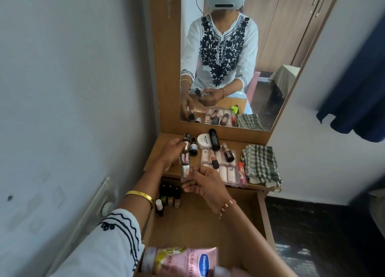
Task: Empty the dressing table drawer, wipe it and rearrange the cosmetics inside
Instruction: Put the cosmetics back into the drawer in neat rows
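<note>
From the head view we see our left hand (174, 151) gripping a slim black-capped cosmetic tube (186, 144) over the far-left tabletop, our right hand (205, 183) pinching a small clear glossy tube (185, 171) above the open wooden drawer (195, 224), where glass nail-polish bottles (169, 197) stand far left and a pink plastic lotion bottle (183, 260) lies near.

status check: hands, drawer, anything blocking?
Left hand grips black-capped tube over tabletop; right hand holds clear tube. Open wooden drawer: small bottles, pink lotion pack inside. Nothing blocking.
</note>
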Motion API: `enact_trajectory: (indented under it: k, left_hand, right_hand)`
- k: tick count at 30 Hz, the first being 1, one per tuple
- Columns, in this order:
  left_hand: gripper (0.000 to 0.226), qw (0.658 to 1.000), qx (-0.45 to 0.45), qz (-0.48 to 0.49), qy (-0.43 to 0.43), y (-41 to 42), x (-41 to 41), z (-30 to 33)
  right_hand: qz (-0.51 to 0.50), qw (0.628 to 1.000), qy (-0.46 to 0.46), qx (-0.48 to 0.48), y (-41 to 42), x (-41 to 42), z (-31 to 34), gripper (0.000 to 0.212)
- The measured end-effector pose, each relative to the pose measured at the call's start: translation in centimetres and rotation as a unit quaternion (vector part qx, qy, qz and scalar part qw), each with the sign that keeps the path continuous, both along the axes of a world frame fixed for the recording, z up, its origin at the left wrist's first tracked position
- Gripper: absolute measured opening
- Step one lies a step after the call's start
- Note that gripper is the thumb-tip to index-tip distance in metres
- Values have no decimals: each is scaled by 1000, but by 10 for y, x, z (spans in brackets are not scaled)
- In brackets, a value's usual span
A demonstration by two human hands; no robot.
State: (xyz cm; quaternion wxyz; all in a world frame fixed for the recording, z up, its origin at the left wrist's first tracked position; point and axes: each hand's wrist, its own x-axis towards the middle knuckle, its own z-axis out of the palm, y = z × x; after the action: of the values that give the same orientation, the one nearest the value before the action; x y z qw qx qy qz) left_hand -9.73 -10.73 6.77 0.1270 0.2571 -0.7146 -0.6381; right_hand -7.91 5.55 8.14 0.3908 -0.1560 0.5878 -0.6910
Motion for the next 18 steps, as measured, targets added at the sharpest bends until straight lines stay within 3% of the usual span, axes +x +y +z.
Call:
enact_trajectory:
  k: [18]
  left_hand:
    - [32,1000,-1,12,14,17,4,-2]
  right_hand:
    - [-25,998,-35,-40,8,1,4,7]
